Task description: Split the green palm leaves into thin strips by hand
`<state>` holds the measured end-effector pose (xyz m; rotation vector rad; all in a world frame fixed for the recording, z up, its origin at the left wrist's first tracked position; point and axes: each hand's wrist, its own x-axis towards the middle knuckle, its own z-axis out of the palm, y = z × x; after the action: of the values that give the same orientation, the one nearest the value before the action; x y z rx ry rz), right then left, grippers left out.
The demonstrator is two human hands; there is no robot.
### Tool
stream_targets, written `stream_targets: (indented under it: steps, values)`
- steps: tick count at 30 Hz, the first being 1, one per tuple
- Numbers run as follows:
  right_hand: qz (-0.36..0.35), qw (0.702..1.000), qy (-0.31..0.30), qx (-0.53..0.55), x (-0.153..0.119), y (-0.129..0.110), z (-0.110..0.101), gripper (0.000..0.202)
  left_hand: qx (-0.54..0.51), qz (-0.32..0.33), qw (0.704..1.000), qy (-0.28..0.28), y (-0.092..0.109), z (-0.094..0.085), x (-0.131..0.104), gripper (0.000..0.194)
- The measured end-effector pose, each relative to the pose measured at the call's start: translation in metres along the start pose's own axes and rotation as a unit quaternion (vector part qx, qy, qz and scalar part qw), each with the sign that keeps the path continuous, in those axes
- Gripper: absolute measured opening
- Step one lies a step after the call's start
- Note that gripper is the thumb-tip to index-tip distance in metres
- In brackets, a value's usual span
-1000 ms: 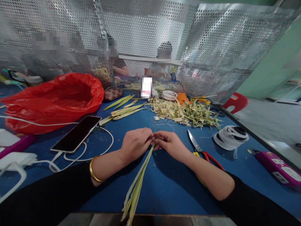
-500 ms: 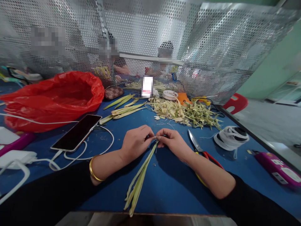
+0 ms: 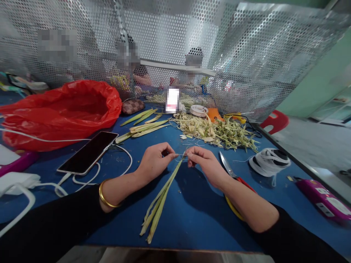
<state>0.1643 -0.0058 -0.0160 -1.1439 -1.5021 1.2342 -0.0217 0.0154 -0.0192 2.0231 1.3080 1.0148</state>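
A: What did the fingers have?
B: Left hand (image 3: 155,160): thumb and forefinger pressed together on a thin thread (image 3: 181,155). Right hand (image 3: 204,164): fingertips bunched on the thread too, at the narrow end of the leaf strips (image 3: 165,193). Couldn't tell if a strip was in that pinch.
A: Where were the strips?
B: Narrow end between the hands, nearer the right. Rest slanted down-left, fanning toward the near edge of the desk (image 3: 208,226). Couldn't tell if the loose ends touched it.
A: Handling?
B: My read: very light, soft crosswise, a bit springy lengthwise. Looked dry, so probably not slippery, but likely to split along the grain if twisted or if the thread bit in.
A: Best hold?
B: Narrow end, just below the thread, flat pinch, all strips together. Fanned end was a poor pick, too floppy. Thread looked fine enough to slip, so it called for firm fingertips.
A: Further out?
B: Scissors (image 3: 227,166) right of the right hand, white cord spool (image 3: 263,164) past them. Phone (image 3: 89,153) off to the left. Heap of trimmings (image 3: 216,131) farther back.
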Motion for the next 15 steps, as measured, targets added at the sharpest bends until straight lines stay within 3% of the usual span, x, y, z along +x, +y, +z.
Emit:
stream_targets:
  steps: [4, 9, 11, 15]
  values:
    - [-0.016, 0.997, 0.051, 0.051, -0.002, -0.006, -0.001, 0.019, -0.038, -0.053, 0.998, -0.005, -0.002, -0.001, 0.003, 0.021]
    - [-0.014, 0.985, 0.002, 0.174, -0.003, -0.013, -0.002, 0.02, -0.086, -0.14, 0.986, -0.01, -0.008, -0.001, 0.007, 0.022]
    - [-0.011, 0.989, -0.005, 0.146, -0.001, -0.009, -0.002, 0.023, -0.111, -0.183, 0.977, -0.005, -0.008, -0.001, 0.008, 0.021]
    - [-0.025, 0.998, 0.0, -0.055, 0.003, 0.008, -0.002, 0.026, -0.224, -0.217, 0.95, -0.013, -0.006, 0.002, 0.008, 0.021]
